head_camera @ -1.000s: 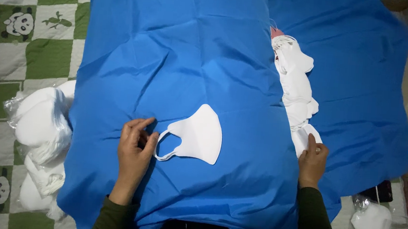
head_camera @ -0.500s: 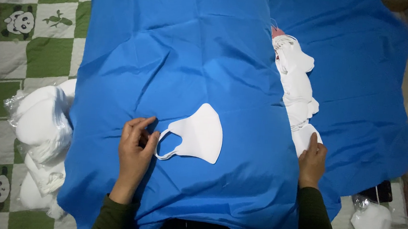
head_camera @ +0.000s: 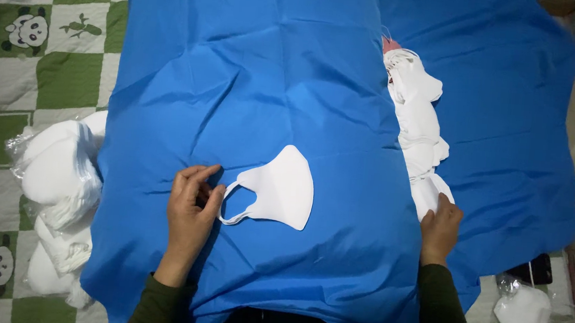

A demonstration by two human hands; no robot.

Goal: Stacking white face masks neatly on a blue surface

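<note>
A white mask lies flat in the middle of the blue cloth. The left hand rests palm down just beside it, fingers loosely together, fingertips touching the mask's ear loop. The right hand sits at the cloth's right fold, its fingers closed on the near end of a row of white masks; how tightly, I cannot tell. Bagged masks lie left of the cloth on a green-and-white quilt.
</note>
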